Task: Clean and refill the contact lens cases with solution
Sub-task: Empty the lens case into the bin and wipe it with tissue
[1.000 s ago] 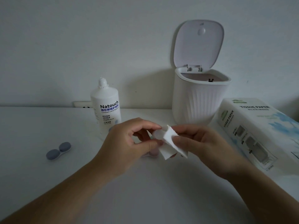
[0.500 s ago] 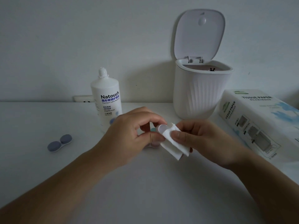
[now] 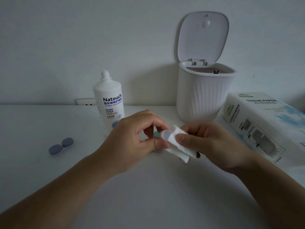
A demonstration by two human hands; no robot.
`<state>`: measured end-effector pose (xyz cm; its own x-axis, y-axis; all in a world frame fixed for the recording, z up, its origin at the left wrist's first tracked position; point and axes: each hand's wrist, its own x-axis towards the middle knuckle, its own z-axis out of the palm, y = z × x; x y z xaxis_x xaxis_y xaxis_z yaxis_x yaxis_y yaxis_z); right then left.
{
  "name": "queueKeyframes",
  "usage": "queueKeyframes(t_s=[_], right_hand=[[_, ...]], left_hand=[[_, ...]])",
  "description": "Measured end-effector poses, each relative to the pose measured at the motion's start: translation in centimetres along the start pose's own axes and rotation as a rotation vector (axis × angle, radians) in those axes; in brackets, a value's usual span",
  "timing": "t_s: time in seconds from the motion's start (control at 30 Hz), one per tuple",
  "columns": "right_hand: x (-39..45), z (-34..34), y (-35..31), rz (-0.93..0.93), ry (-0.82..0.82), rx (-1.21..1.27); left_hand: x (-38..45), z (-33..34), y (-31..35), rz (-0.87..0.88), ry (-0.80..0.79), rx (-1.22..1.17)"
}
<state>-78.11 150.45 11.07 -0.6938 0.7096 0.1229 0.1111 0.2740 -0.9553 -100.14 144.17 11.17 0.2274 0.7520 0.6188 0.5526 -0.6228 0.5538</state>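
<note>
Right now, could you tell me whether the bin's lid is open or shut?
Open: the lid stands upright behind the white bin, exposing its inside.

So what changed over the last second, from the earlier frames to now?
Little. The right hand worked the folded tissue a bit further over the small round cap pinched in the left hand. Both grips held. The blue lens case, solution bottle, bin and tissue box stayed put.

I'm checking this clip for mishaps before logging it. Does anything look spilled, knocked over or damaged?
Nothing stands out. The solution bottle and open bin stand upright, and the blue lens case lies closed on the dry-looking table.
</note>
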Motion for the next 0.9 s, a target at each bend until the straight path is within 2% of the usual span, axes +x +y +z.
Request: queueKeyframes(t_s=[0.13, 0.4, 0.67, 0.77, 0.9], right_hand=[[0.26, 0.30, 0.31, -0.042, 0.077, 0.056], [0.07, 0.49, 0.35, 0.025, -0.097, -0.082], [0.24, 0.50, 0.77, -0.042, 0.077, 0.012], [0.29, 0.64, 0.75, -0.046, 0.098, 0.078], [0.08, 0.67, 0.59, -0.017, 0.060, 0.045]], left_hand=[[0.12, 0.46, 0.09, 0.031, 0.071, 0.029], [-0.03, -0.01, -0.32, 0.024, -0.072, 0.054], [0.22, 0.26, 0.21, 0.095, 0.091, 0.111], [0.04, 0.53, 0.03, 0.080, 0.098, 0.081], [0.09, 0.55, -0.34, 0.059, 0.045, 0.053]])
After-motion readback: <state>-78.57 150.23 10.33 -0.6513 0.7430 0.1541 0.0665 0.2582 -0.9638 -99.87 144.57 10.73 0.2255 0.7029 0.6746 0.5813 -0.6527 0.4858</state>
